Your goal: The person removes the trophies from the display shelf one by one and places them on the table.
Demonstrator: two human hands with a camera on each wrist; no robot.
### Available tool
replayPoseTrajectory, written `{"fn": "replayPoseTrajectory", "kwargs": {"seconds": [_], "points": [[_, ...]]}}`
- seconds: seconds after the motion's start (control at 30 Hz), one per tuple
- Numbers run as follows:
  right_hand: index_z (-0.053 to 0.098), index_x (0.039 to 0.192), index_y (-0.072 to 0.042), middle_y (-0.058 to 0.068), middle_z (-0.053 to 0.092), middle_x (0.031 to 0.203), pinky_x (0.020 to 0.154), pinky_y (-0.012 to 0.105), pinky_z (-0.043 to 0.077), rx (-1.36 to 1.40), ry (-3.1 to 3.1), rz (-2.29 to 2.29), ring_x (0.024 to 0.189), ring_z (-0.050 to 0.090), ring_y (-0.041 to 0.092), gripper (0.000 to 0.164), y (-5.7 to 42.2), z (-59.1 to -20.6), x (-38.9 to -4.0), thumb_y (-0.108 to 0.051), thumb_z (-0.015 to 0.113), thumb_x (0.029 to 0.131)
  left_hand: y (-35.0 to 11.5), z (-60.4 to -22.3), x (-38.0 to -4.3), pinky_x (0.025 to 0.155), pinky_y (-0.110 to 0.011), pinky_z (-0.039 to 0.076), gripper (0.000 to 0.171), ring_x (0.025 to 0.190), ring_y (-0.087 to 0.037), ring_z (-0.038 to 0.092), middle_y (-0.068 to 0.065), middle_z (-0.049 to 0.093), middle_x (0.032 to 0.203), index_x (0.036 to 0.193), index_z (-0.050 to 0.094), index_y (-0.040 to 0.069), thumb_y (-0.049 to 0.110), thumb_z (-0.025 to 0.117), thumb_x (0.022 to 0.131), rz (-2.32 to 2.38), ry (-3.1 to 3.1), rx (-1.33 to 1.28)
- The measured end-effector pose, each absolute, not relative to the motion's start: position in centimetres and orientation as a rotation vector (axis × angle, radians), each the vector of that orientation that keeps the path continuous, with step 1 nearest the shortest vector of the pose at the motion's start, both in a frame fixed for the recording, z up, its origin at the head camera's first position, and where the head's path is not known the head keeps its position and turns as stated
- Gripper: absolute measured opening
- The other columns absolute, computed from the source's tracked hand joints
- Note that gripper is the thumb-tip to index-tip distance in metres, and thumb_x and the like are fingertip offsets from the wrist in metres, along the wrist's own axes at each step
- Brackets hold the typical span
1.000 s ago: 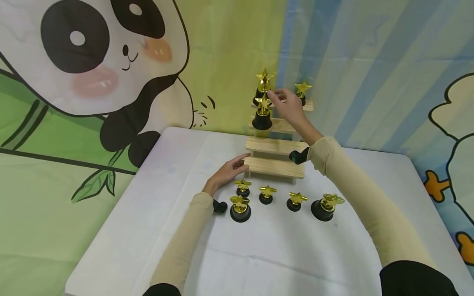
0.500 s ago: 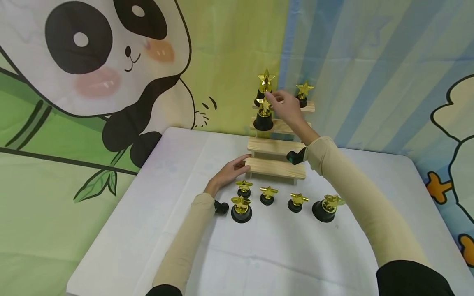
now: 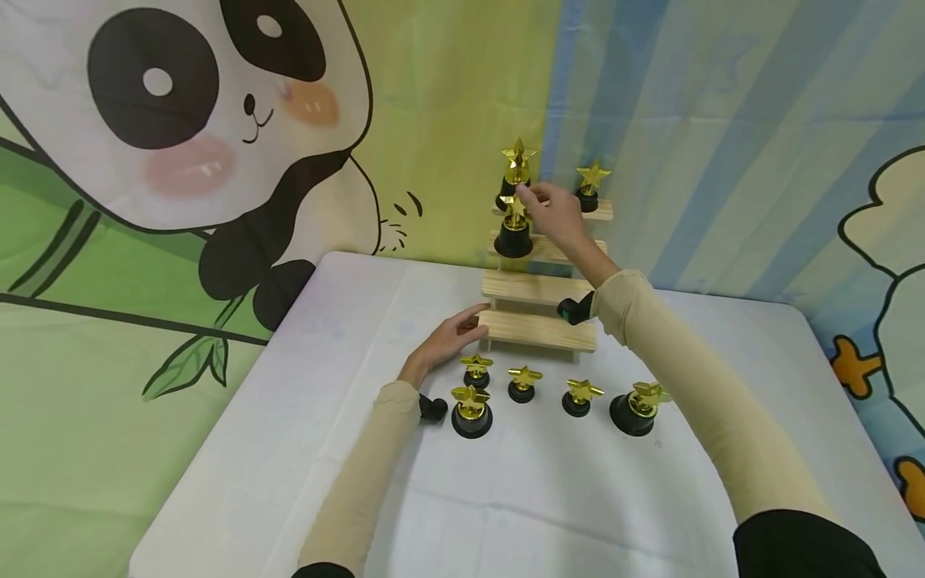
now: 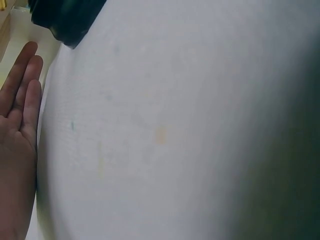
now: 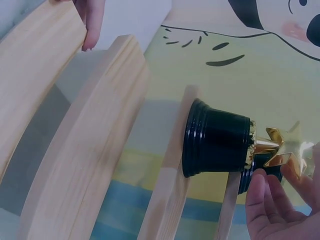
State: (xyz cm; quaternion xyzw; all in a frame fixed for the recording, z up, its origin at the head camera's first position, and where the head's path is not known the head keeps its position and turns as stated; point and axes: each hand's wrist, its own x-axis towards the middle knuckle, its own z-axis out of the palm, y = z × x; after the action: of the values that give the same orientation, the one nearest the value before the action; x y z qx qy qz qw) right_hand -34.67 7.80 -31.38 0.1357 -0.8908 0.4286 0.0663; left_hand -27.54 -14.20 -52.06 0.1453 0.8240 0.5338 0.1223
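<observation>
A wooden tiered display stand (image 3: pixel 538 331) stands at the back of the table. My right hand (image 3: pixel 560 217) pinches the gold star of a trophy (image 3: pixel 512 241) on its second-highest tier; the trophy's black base (image 5: pixel 215 142) is upright on the board. On the top tier are two more star trophies: one (image 3: pixel 517 159) behind my fingers, partly hidden, and another (image 3: pixel 592 178) at the right end. My left hand (image 3: pixel 446 341) touches the lowest tier's left end with its fingers extended. Those straight fingers (image 4: pixel 31 97) also show in the left wrist view.
In front of the stand, several trophies sit on the white-covered table (image 3: pixel 535 498): small ones such as this trophy (image 3: pixel 522 385), and larger ones at left (image 3: pixel 471 413) and at right (image 3: pixel 634 411). A printed panda backdrop (image 3: pixel 448 120) hangs close behind.
My right hand has shifted slightly left and down, its fingertips now at the star of the second-tier trophy. The left hand stays at the stand's end. The view has shifted slightly.
</observation>
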Motion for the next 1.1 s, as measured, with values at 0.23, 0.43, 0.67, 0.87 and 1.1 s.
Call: {"fn": "replayPoseTrajectory", "kwargs": {"seconds": [0.23, 0.43, 0.67, 0.87, 1.1], "points": [[0.063, 0.125, -0.01, 0.015, 0.065, 0.117, 0.085, 0.045, 0.052, 0.42, -2.682, 1.311, 0.102, 0.064, 0.031, 0.055, 8.11, -31.28, -34.53, -0.055, 0.045, 0.098, -14.02, -51.86, -27.58, 0.108, -0.043, 0.042, 0.054, 0.123, -0.02, 0.054, -0.004, 0.057, 0.131, 0.144, 0.041, 0.043, 0.049, 0.059, 0.094, 1.566, 2.388, 0.424], [0.063, 0.125, -0.01, 0.015, 0.065, 0.116, 0.088, 0.046, 0.051, 0.436, -2.686, 1.313, 0.104, 0.062, 0.03, 0.055, 8.08, -31.31, -34.52, -0.055, 0.045, 0.098, -13.88, -51.83, -27.47, 0.107, -0.045, 0.042, 0.054, 0.122, -0.022, 0.054, -0.006, 0.057, 0.13, 0.145, 0.041, 0.04, 0.046, 0.059, 0.094, 1.565, 2.39, 0.408], [0.064, 0.123, -0.009, 0.017, 0.065, 0.112, 0.085, 0.044, 0.051, 0.477, -2.661, 1.342, 0.097, 0.065, 0.036, 0.051, 7.99, -31.34, -34.31, -0.051, 0.045, 0.1, -13.77, -51.76, -27.3, 0.109, -0.048, 0.04, 0.056, 0.124, -0.027, 0.053, -0.011, 0.056, 0.132, 0.147, 0.04, 0.035, 0.042, 0.06, 0.096, 1.588, 2.373, 0.406], [0.063, 0.124, -0.009, 0.017, 0.064, 0.114, 0.084, 0.044, 0.051, 0.487, -2.67, 1.34, 0.102, 0.064, 0.033, 0.051, 7.89, -31.27, -34.27, -0.05, 0.045, 0.1, -13.85, -51.83, -27.36, 0.108, -0.044, 0.042, 0.054, 0.122, -0.022, 0.054, -0.007, 0.057, 0.131, 0.146, 0.04, 0.039, 0.044, 0.058, 0.096, 1.564, 2.405, 0.414], [0.06, 0.128, -0.01, 0.017, 0.062, 0.122, 0.085, 0.045, 0.053, 0.491, -2.706, 1.337, 0.101, 0.066, 0.034, 0.053, 7.92, -31.23, -34.48, -0.051, 0.044, 0.1, -14.04, -51.8, -27.48, 0.107, -0.044, 0.043, 0.056, 0.124, -0.024, 0.053, -0.008, 0.056, 0.133, 0.148, 0.038, 0.038, 0.046, 0.057, 0.096, 1.543, 2.393, 0.424]]}}
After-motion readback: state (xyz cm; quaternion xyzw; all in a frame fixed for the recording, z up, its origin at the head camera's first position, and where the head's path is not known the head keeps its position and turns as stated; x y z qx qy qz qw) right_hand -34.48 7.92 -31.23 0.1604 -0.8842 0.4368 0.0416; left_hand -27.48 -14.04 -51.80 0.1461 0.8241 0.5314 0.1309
